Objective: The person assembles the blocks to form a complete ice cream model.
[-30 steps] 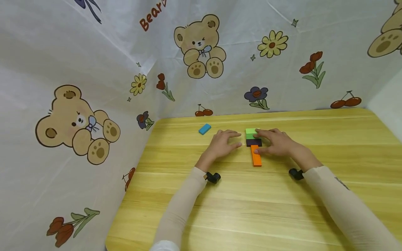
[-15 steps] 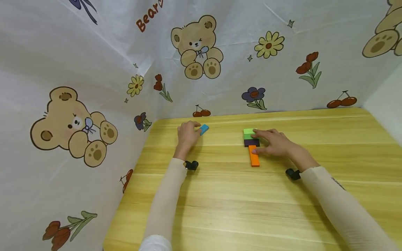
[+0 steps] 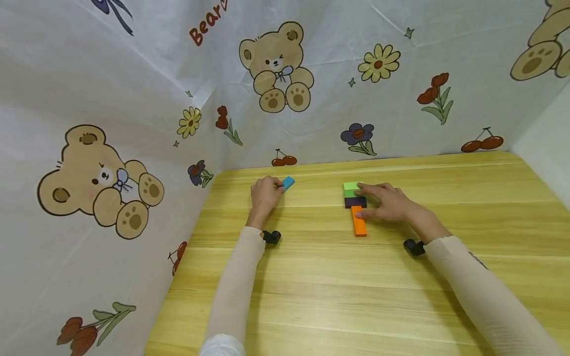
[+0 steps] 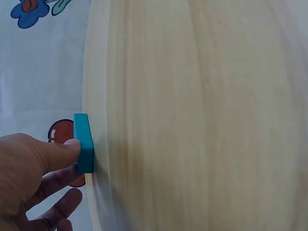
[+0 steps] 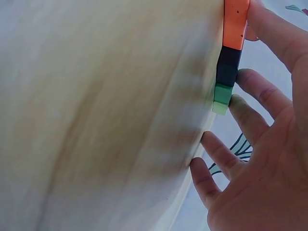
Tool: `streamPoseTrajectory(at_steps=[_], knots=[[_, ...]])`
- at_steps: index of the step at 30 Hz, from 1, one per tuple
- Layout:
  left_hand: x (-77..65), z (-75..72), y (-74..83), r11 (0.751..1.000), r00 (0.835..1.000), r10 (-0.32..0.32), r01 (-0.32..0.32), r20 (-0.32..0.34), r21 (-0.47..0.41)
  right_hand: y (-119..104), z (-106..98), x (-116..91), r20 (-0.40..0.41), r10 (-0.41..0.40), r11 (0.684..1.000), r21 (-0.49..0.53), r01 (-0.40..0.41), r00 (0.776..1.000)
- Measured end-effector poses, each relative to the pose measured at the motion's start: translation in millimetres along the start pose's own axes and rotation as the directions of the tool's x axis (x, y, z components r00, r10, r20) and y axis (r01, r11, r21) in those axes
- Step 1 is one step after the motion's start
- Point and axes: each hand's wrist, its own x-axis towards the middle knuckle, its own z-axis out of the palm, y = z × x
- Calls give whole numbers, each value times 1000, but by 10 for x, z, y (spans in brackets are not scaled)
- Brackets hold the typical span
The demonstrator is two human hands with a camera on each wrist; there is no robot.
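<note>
At the back left of the table, my left hand [image 3: 265,194] pinches a small blue block [image 3: 288,183] between thumb and fingers. In the left wrist view the blue block [image 4: 84,149] shows as a flat slab, the thumb on its near face. My right hand [image 3: 393,203] rests its fingers on a row of flat blocks at the middle back. An orange block [image 3: 359,227] points toward me, with the thumb on it. A dark block [image 3: 355,202] lies crosswise at its far end, followed by a green block [image 3: 349,193] and a light green one [image 3: 350,186], partly under the fingertips.
The blocks lie on a light wooden table [image 3: 320,277]. A white cloth [image 3: 329,113] printed with bears and flowers hangs behind and to the left. Black wrist cameras [image 3: 415,247] sit at both cuffs.
My left hand has moved left, away from the row of blocks, and has taken hold of the blue block. My right hand stays on the row. The head view has shifted slightly.
</note>
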Motion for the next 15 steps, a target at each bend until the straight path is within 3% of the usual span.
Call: streamPoseTrajectory(at_steps=[15], knots=[[22,39,42,1000,1000,3,-3,-5,-11,-8,-23,-45,-2,-4,999,36,4,1000]])
